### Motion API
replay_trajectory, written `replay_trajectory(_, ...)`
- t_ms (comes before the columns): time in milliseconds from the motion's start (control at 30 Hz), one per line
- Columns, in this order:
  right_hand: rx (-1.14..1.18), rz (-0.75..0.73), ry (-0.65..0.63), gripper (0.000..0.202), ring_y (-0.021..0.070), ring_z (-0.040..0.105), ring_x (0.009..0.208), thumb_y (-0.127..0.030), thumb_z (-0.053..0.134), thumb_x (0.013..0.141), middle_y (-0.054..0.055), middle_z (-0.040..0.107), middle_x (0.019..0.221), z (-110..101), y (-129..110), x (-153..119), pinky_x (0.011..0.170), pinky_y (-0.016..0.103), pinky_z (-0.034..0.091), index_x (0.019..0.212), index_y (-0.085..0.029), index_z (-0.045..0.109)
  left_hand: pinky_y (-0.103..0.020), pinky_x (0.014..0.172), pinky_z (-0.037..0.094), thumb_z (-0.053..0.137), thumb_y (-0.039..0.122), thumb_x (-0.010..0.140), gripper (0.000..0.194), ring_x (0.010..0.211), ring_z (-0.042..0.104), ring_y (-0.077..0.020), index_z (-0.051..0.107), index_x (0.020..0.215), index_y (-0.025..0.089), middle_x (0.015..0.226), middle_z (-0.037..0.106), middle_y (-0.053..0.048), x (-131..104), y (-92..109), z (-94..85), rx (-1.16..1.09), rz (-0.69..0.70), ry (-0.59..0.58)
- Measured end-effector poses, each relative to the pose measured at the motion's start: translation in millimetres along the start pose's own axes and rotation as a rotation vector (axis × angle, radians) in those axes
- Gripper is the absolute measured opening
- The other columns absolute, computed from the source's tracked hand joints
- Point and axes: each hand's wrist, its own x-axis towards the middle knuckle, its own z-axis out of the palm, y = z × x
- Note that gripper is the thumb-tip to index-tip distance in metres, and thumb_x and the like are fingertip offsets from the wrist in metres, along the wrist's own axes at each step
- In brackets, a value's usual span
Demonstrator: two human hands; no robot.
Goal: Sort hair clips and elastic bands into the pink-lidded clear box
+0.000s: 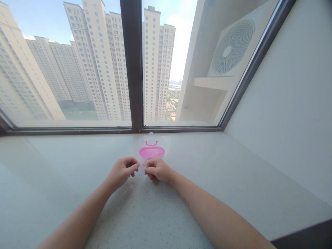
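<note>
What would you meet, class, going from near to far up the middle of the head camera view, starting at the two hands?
Left hand and right hand side by side with fingers curled, then the small clear plastic box with a pink base and pink handle, then the pale speckled stone sill, then the dark window frame, then pale high-rise towers.

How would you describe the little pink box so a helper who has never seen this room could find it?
Start at the big window's dark centre post and drop to the pale stone sill. There, just beyond the left hand and right hand, sits a small clear plastic box. It is the only thing on the sill, marked by its pink insert and pink clasp.
</note>
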Motion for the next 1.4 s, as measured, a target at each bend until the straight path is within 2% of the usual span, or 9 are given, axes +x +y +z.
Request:
replay_trajectory(433, -0.006, 0.009, 0.012, 0.007, 0.008, 0.044, 0.034, -0.016, 0.05, 0.07, -0.005, 0.05, 0.044, 0.2, 2.6, 0.5, 0.035, 0.018, 0.036, 0.065, -0.015, 0.055, -0.022, 0.047, 0.038, 0.059, 0.038, 0.073, 0.024, 0.05, 0.052, -0.0127, 0.062, 0.066, 0.014, 0.06, 0.061, -0.002, -0.2, -0.3, 0.2, -0.002, -0.018, 0.001)
replay_trajectory(933, 0.02, -0.007, 0.0, 0.009, 0.0078, 0.045, 0.034, -0.021, 0.052, 0.073, -0.005, 0.051, 0.045, -0.1, 0.7, 0.7, 0.034, 0.018, 0.034, 0.067, -0.014, 0.056, -0.022, 0.047, 0.036, 0.058, 0.036, 0.074, 0.023, 0.05, 0.05, -0.0118, 0.061, 0.066, 0.015, 0.058, 0.059, 0.0, 0.0, 0.0, 0.3, -0.026, -0.011, -0.015)
replay_trajectory(1400, 0.042, -0.003, 0.001, 0.008, 0.0073, 0.044, 0.031, -0.017, 0.053, 0.069, -0.006, 0.049, 0.041, 0.3, 0.6, 0.9, 0.033, 0.017, 0.033, 0.063, -0.014, 0.056, -0.022, 0.047, 0.036, 0.056, 0.037, 0.078, 0.025, 0.05, 0.05, -0.0116, 0.061, 0.069, 0.014, 0.06, 0.06, -0.001, 1.5, -4.9, -0.1, -0.018, 0.0, -0.022)
